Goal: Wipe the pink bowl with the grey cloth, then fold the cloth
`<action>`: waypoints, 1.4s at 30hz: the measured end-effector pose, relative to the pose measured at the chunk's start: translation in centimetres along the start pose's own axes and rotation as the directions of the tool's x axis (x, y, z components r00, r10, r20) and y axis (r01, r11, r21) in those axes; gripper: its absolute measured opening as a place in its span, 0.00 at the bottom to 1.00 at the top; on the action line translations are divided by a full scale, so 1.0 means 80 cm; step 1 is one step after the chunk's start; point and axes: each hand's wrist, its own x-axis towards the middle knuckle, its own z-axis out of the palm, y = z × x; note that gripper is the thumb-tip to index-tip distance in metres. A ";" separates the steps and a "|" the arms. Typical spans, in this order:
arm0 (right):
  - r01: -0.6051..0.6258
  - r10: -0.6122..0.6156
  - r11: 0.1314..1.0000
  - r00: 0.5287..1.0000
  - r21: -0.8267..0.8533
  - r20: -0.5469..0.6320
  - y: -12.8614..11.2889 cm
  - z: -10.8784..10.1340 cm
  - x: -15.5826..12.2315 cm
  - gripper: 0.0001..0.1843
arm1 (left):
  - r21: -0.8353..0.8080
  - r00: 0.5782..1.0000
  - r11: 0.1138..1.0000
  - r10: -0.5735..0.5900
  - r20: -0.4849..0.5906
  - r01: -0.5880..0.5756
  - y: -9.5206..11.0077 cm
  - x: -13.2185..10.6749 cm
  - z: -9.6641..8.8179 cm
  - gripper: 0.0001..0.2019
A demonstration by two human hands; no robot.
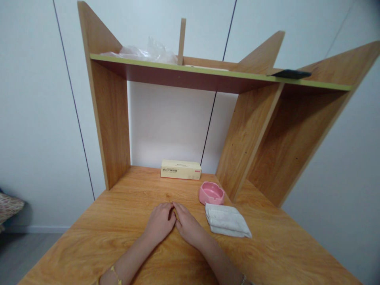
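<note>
My left hand (160,222) and my right hand (187,225) lie flat, palms down, side by side on the wooden desk (118,221), fingertips touching each other. Both hold nothing, fingers stretched out. A folded white cloth (227,221) lies just right of my right hand. A pink round dish (211,192) stands behind the cloth. A long beige box (181,170) with printed text lies at the back of the desk against the wall.
A wooden hutch rises from the desk with a green-edged shelf (219,73) overhead. Crumpled clear plastic (145,52) lies on the shelf's left part, a dark flat object (292,73) on its right. Upright side panels (114,130) flank the desk.
</note>
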 end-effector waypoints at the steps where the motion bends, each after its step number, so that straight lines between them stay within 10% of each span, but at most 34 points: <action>1: 0.002 -0.002 1.000 1.000 0.000 0.000 0.000 0.000 0.000 0.28 | -0.002 1.000 1.000 0.000 -0.001 0.000 0.000 0.000 0.000 0.17; 42: 0.002 -0.002 1.000 1.000 -0.004 0.012 -0.001 -0.001 0.001 0.27 | -0.005 1.000 1.000 0.013 -0.006 -0.013 -0.002 0.000 0.001 0.18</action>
